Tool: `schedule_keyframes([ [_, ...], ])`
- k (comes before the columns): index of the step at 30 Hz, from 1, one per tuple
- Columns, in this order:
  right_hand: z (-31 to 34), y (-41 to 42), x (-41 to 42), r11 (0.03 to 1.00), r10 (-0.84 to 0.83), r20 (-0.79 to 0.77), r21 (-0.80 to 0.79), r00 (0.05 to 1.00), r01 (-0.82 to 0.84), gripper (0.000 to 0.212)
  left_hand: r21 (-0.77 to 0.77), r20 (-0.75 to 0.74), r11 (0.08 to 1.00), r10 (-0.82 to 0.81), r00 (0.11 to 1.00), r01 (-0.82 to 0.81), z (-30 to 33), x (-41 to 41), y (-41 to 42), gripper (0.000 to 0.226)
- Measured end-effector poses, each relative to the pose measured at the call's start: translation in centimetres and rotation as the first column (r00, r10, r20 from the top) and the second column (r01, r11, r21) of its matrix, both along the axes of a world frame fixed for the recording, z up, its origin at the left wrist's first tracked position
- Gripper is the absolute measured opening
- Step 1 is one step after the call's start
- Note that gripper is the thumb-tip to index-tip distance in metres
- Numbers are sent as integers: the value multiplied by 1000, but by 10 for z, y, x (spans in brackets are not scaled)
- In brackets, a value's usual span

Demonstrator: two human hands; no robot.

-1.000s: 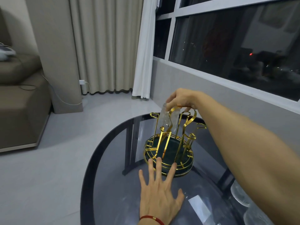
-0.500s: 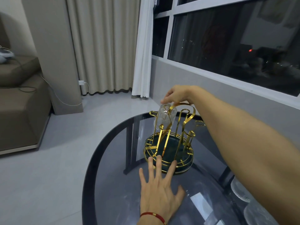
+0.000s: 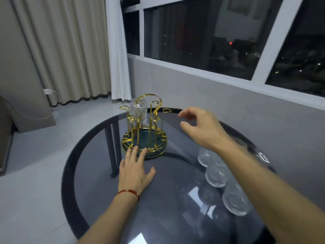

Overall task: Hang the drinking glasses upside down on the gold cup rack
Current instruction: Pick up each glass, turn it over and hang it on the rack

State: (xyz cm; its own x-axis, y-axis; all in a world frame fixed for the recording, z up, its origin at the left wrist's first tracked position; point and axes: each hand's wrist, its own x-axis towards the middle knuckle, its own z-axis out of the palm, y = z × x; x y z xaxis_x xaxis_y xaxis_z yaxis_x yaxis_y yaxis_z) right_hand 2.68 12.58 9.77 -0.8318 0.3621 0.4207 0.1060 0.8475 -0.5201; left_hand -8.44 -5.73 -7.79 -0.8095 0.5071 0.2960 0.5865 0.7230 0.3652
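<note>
Here the gold cup rack (image 3: 144, 132) stands on the round dark glass table (image 3: 175, 208), close to its far edge, and one drinking glass (image 3: 138, 110) hangs upside down on a prong at the rack's far-left side, its base uppermost beneath the curved top handle. The left hand (image 3: 134, 170) lies flat on the tabletop with fingers spread wide, its fingertips (image 3: 135, 149) touching the gold rim of the rack's green base; a red string bracelet (image 3: 129, 192) circles that wrist. The right hand (image 3: 202, 127) hovers in the air just to the right of the rack, empty, with the fingers loosely curled and parted from the thumb, clear of both rack and hung glass. Toward the table's right edge, a row of clear glasses (image 3: 217, 173) stands on the surface, partly hidden under the right forearm; one further glass (image 3: 263, 156) near that edge is blurred. Past the far edge hang beige curtains (image 3: 66, 50) and a white one, beside a dark window (image 3: 202, 32).
</note>
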Motion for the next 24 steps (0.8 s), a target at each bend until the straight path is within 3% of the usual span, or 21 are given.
schedule_keyframes([
  [4, -21, 6, 78, 956, -237, -179, -216, 955, 197, 23, 174, -43, 982, -72, 996, 79, 11, 24, 2, 68],
  [7, -48, 12, 125, 898, -395, -236, -302, 888, 320, 18, 305, -41, 920, -247, 968, 248, 27, 59, 22, 60],
  [11, -68, 28, 163, 815, -503, -171, -420, 847, 399, 20, 414, 39, 783, -524, 851, 464, 42, 114, 53, 49],
  [15, -76, 49, 187, 645, -644, -27, -557, 765, 523, 20, 483, 140, 718, -628, 766, 501, 43, 160, 79, 69],
  [20, -82, 53, 193, 486, -518, 156, -756, 841, 439, 22, 566, 242, 725, -602, 761, 393, 40, 187, 98, 80],
  [24, -83, 49, 190, 493, -470, 158, -769, 868, 407, 20, 548, 247, 743, -582, 775, 383, 39, 192, 105, 93],
])
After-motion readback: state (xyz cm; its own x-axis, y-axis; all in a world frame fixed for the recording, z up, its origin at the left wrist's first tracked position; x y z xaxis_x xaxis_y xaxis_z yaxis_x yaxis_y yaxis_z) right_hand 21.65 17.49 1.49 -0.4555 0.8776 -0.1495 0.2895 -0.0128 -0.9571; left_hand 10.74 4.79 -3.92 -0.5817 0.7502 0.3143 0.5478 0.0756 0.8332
